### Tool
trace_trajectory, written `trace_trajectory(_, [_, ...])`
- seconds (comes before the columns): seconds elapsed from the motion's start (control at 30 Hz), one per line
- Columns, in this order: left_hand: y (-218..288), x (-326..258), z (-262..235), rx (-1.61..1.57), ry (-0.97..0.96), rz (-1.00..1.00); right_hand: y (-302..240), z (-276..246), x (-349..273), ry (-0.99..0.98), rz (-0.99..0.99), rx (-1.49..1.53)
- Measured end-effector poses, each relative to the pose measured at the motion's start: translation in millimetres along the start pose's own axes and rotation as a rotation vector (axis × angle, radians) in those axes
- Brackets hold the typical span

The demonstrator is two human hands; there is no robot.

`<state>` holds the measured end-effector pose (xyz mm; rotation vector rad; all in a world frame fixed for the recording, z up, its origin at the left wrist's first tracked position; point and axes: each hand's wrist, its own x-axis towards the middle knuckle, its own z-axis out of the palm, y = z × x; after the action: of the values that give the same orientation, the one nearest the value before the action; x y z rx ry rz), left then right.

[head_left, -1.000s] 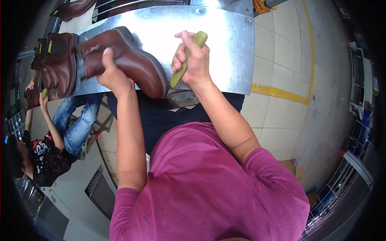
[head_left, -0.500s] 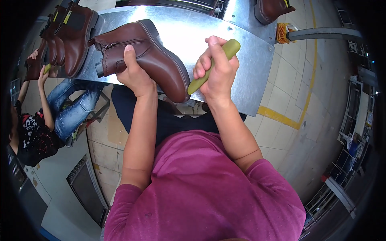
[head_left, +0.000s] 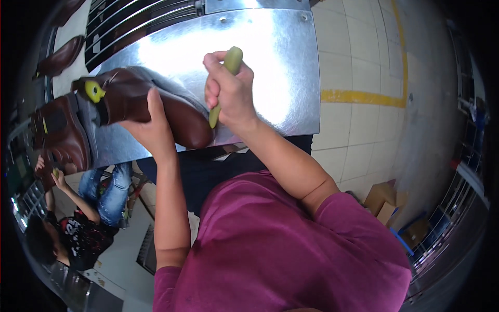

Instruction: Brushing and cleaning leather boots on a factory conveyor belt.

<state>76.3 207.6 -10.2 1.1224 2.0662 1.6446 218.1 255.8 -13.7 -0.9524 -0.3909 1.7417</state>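
Observation:
A brown leather ankle boot (head_left: pixel 174 112) lies over the near part of the metal table, toe to the right and sole edge facing away from me. My left hand (head_left: pixel 150 132) grips it from the near side, thumb over the upper. At its opening, on the left, shows a yellow-green piece (head_left: pixel 94 91). My right hand (head_left: pixel 231 93) is closed round an olive-green tapered stick (head_left: pixel 234 60), fist above the table. The stick's narrow lower end meets the sole edge by the toe; whether it presses there I cannot tell.
More brown boots (head_left: pixel 62 138) stand on the left, with another (head_left: pixel 61 56) farther back beside metal rollers (head_left: pixel 140 26). At the lower left a co-worker (head_left: pixel 86 226) handles a boot and a small green thing. The metal table (head_left: pixel 286 62) ends at right; cardboard boxes (head_left: pixel 382 203) lie beyond.
My view has turned, so the table and boots appear farther left. The boot has rolled in my left hand; its zip is no longer seen. The stick stays in my right hand, by the toe.

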Motion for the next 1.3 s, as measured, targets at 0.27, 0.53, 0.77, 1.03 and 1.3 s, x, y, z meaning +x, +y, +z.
trace_trajectory(0.27, [-12.1, -12.6, -2.3, 0.136, -0.045, 0.048, -0.3, -0.8, 14.4, -0.065, 0.099, 0.084])
trace_trajectory(0.53, [-8.6, -11.2, 1.0, 0.108, -0.084, 0.036, -0.8, 10.5, 33.5, -0.308, -0.102, -0.098])
trace_trajectory(0.77, [-9.8, -12.4, -0.4, 0.034, -0.118, 0.014, 13.7, 32.6, 55.2, -0.500, -0.315, -0.221])
trace_trajectory(1.03, [-2.6, -15.6, 4.8, 0.033, -0.099, 0.043, 5.3, 17.0, 44.3, -0.492, -0.051, -0.059])
trace_trajectory(1.3, [-6.5, -21.0, 5.2, 0.083, -0.073, 0.067, -2.5, 3.4, 28.6, -0.404, -0.027, -0.068])
